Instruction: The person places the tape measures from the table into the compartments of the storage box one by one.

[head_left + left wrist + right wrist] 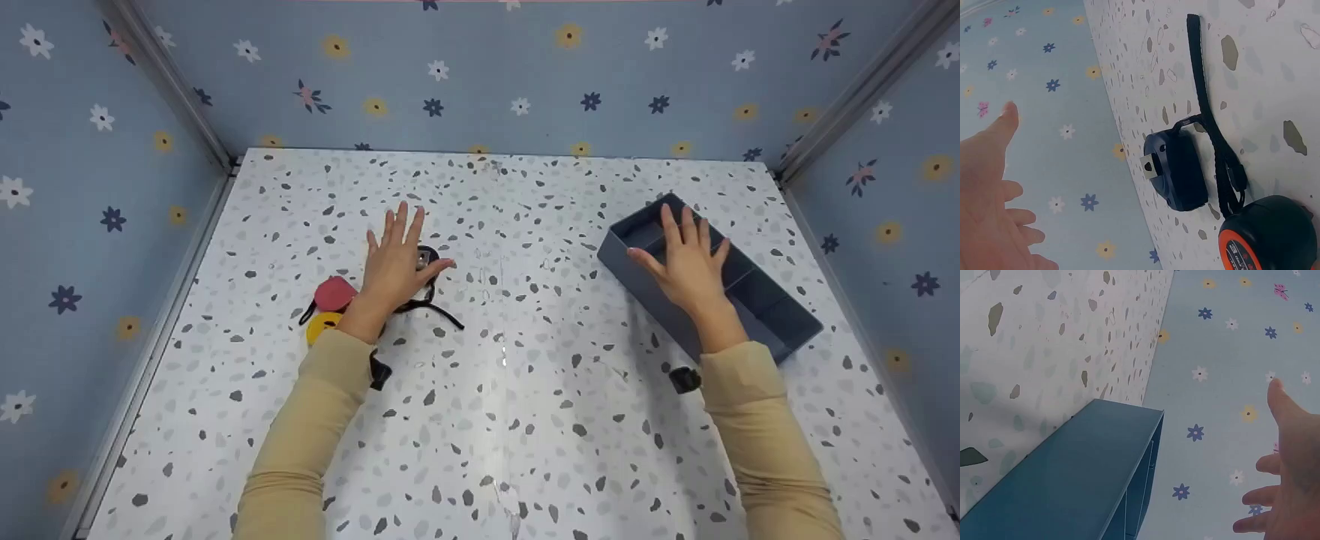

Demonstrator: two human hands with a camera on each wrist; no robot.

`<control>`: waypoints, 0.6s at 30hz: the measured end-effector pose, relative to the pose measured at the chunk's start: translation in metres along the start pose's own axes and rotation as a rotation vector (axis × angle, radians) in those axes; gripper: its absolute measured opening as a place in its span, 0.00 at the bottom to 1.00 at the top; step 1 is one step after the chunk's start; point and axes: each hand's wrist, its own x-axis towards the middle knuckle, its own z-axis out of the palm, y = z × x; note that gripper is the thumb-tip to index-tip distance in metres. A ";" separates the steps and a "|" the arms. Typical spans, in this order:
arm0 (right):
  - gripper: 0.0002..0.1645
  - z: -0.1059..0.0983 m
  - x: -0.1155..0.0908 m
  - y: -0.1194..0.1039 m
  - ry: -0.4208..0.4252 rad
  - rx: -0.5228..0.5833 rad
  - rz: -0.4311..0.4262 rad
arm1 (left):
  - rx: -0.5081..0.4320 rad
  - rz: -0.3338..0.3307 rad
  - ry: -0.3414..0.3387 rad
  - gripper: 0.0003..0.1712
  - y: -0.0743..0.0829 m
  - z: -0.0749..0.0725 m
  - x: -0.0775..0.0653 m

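My left hand is held with fingers spread over a group of small items on the left of the table, holding nothing. Partly behind it lies a black tape measure with a metal end hook and a black wrist strap. Beside that, in the left wrist view, is a dark tape measure with an orange face. A red rounded item with a black loop and a yellow round item show by the left wrist. My right hand, fingers spread, hovers above a grey-blue divided box, gripping nothing.
The speckled white table is enclosed by flowered blue panels at the back and both sides. Small black devices sit by the left wrist and the right wrist. The box stands at an angle on the right.
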 end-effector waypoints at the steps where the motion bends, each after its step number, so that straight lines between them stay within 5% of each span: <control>1: 0.53 -0.001 -0.001 0.001 0.001 0.007 0.001 | -0.007 0.005 0.004 0.51 0.000 0.001 0.000; 18: 0.49 -0.006 -0.017 0.020 0.049 0.057 0.041 | -0.075 0.024 0.052 0.48 -0.003 0.012 0.003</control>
